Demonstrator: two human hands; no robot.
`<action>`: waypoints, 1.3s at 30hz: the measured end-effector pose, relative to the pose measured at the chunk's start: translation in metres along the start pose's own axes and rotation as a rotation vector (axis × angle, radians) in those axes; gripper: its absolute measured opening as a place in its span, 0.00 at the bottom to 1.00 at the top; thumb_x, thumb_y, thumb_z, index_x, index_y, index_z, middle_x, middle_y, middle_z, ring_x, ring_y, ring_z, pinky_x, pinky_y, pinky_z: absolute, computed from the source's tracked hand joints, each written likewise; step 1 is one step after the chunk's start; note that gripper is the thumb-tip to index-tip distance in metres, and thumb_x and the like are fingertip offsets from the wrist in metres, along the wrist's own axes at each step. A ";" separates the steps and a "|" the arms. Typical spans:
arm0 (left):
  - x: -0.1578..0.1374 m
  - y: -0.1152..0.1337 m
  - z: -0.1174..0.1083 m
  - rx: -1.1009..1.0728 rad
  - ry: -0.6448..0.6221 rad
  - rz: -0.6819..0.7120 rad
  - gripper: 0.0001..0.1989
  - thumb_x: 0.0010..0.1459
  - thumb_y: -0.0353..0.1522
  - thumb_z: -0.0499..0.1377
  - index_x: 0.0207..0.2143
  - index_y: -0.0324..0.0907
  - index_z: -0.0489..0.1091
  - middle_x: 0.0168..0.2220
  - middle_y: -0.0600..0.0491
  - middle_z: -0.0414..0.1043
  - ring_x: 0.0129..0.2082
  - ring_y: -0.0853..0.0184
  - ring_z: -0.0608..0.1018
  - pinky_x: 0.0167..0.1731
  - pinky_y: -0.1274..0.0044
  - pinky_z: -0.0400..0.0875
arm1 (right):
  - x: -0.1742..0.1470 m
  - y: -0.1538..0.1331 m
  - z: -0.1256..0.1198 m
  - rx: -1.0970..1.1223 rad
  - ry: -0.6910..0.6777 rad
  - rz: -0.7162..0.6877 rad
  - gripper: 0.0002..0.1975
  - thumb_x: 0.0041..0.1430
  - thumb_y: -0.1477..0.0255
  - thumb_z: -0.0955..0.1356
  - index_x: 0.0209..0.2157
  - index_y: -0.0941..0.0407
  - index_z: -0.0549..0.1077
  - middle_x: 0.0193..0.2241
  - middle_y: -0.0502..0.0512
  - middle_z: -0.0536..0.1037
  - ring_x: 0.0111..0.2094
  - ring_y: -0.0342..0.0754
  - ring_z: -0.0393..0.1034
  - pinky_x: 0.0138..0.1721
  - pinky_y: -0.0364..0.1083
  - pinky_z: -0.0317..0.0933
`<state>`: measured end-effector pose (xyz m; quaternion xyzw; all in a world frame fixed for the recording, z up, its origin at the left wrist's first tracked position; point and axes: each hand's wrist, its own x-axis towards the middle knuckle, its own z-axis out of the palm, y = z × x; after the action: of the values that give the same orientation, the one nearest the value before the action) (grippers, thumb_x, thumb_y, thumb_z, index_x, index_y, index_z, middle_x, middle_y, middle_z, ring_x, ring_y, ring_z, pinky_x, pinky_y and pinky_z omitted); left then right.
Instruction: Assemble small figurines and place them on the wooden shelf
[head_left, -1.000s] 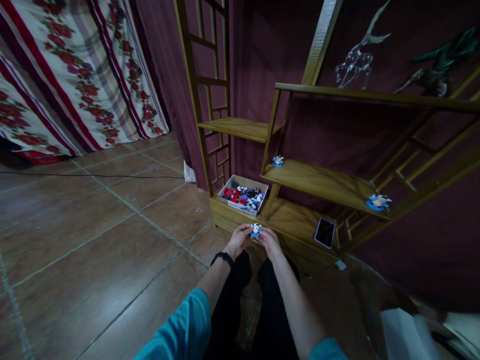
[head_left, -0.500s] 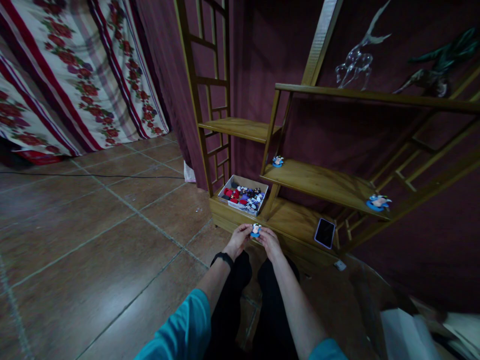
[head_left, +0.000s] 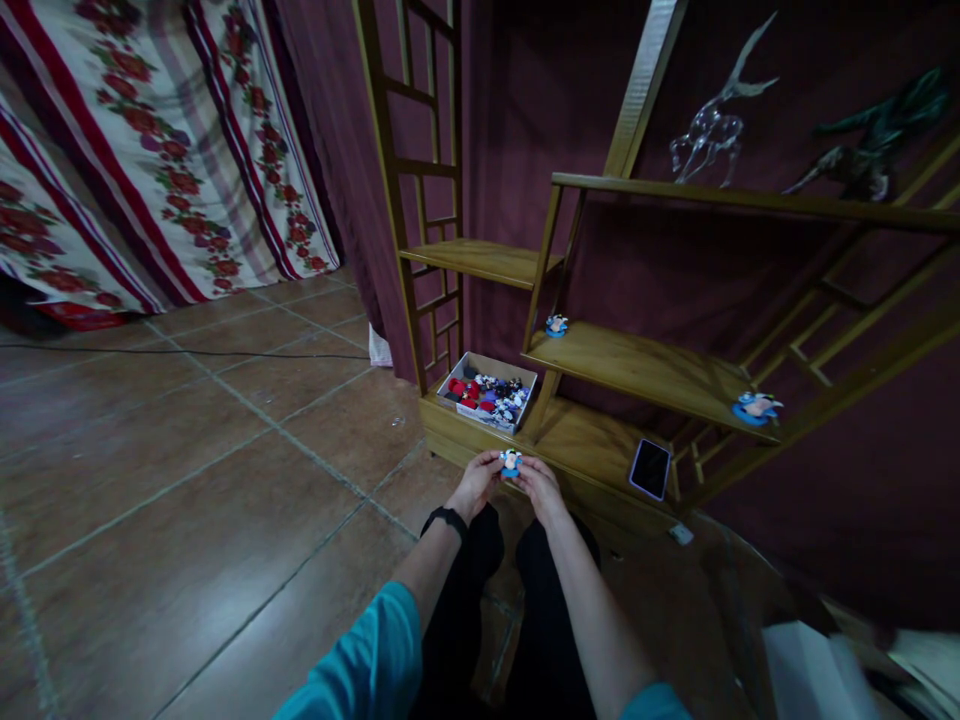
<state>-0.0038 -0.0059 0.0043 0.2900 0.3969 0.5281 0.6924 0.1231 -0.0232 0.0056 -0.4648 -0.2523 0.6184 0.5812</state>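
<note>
Between my two hands is a small figurine (head_left: 511,462) with a blue base and a white and pinkish body. My left hand (head_left: 478,482) pinches it from the left, a black band on that wrist. From the other side my right hand (head_left: 540,485) grips it with the fingertips. Both hands are just in front of the low shelf's front edge, over my knees. Beyond them, an open box (head_left: 487,392) full of small red, black, white and purple figures rests on the bottom shelf. Similar blue-based figurines stand on the middle shelf, one at its left end (head_left: 556,325), another at its right end (head_left: 756,407).
A wooden display shelf (head_left: 622,365) spans the front. On its bottom board lies a dark-screened tablet or phone (head_left: 649,468). A clear deer statue (head_left: 709,135) and a dark green sculpture (head_left: 862,150) stand on the upper board. A black cable (head_left: 187,350) crosses the tiled floor.
The figurine has turned slightly between my fingers, showing more of its pinkish body. My hands stay in nearly the same place, and the view has shifted very slightly.
</note>
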 end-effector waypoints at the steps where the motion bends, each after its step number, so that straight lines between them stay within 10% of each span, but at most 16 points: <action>1: 0.000 0.000 0.000 -0.001 0.001 -0.002 0.12 0.37 0.30 0.68 0.28 0.37 0.72 0.27 0.51 0.73 0.26 0.71 0.73 0.29 0.79 0.65 | 0.000 0.000 0.000 -0.002 0.001 0.000 0.12 0.37 0.70 0.74 0.28 0.56 0.73 0.29 0.52 0.79 0.31 0.46 0.73 0.33 0.43 0.66; 39: -0.002 0.004 0.003 -0.017 -0.006 -0.049 0.11 0.39 0.28 0.67 0.30 0.37 0.73 0.27 0.49 0.74 0.26 0.70 0.74 0.29 0.79 0.66 | 0.006 0.004 -0.003 0.064 0.037 -0.001 0.11 0.41 0.69 0.73 0.29 0.56 0.73 0.29 0.53 0.79 0.29 0.45 0.74 0.31 0.43 0.68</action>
<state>-0.0030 -0.0067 0.0095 0.2759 0.3974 0.5134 0.7088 0.1241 -0.0186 -0.0006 -0.4573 -0.2220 0.6172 0.6006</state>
